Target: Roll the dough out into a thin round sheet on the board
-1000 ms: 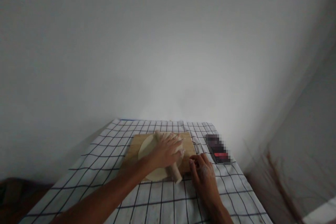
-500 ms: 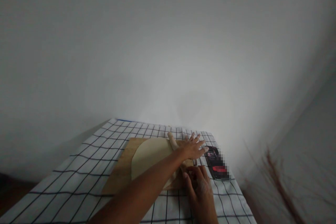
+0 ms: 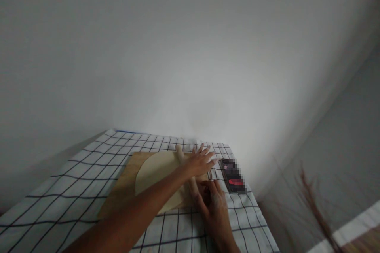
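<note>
A wooden rolling pin [image 3: 179, 154] lies slantwise across a wide, thin round of pale dough [image 3: 157, 170], near its right side. Over the pin's middle rests my left hand [image 3: 198, 162], palm down, its fingers spread flat toward the far right. My left forearm hides part of the dough and the pin. My right hand [image 3: 215, 203] is at the pin's near end, thumb against it and fingers curled in; the exact grip is partly hidden. Flour whitens my fingers. Under the dough is a wooden board [image 3: 118, 189].
A phone [image 3: 233, 176] with a lit screen, partly pixelated, lies right of the board. The white tablecloth [image 3: 86, 178] has a dark grid. Behind the table rises a pale wall [image 3: 178, 67]. Dry brown twigs [image 3: 314, 205] stand at the lower right.
The whole view has shifted, so table, board and hands sit farther left and slightly higher. Both hands keep nearly the same places relative to the pin and board.
</note>
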`<state>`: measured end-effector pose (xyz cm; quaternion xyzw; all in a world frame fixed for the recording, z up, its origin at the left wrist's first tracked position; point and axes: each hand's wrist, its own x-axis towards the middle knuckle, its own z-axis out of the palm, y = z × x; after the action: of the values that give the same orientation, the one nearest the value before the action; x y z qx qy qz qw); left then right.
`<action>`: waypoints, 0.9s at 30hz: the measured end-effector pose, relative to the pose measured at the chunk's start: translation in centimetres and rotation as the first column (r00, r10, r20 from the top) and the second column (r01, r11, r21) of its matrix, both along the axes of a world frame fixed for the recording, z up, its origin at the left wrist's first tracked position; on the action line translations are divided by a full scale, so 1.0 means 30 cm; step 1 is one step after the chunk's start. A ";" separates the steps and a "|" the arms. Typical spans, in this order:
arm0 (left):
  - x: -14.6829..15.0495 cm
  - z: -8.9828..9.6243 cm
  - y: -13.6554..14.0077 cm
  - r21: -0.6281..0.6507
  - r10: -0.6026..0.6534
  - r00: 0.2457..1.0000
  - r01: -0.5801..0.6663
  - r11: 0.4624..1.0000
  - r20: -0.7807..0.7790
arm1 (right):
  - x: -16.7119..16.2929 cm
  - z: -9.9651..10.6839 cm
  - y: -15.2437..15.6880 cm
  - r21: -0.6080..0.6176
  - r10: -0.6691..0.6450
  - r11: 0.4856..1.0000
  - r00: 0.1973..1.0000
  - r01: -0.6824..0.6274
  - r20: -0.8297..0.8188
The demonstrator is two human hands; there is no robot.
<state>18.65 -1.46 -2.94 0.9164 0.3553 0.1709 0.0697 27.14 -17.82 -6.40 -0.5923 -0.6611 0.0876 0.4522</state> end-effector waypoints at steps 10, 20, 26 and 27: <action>-0.395 -0.011 -0.119 0.152 0.065 0.994 -0.051 0.987 -0.089 | -0.004 0.005 -0.013 0.020 0.023 1.000 1.000 -0.023 -0.015; -0.795 -0.093 -0.211 0.435 -0.068 0.996 0.089 0.896 -0.063 | -0.004 -0.006 0.000 0.077 0.027 0.997 0.998 -0.030 0.049; -0.896 -0.051 -0.126 0.241 -0.051 0.998 0.057 0.969 -0.032 | 0.012 -0.013 0.010 0.072 0.059 0.996 0.997 -0.055 -0.051; -0.903 -0.040 -0.115 0.225 -0.053 0.998 0.059 0.972 -0.035 | 0.018 -0.004 0.006 0.059 0.065 0.996 0.997 -0.063 -0.042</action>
<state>-8.42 -4.91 -4.16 0.9304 0.3084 0.1950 -0.0354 27.68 -17.64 -6.52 -0.5554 -0.6720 0.0957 0.4805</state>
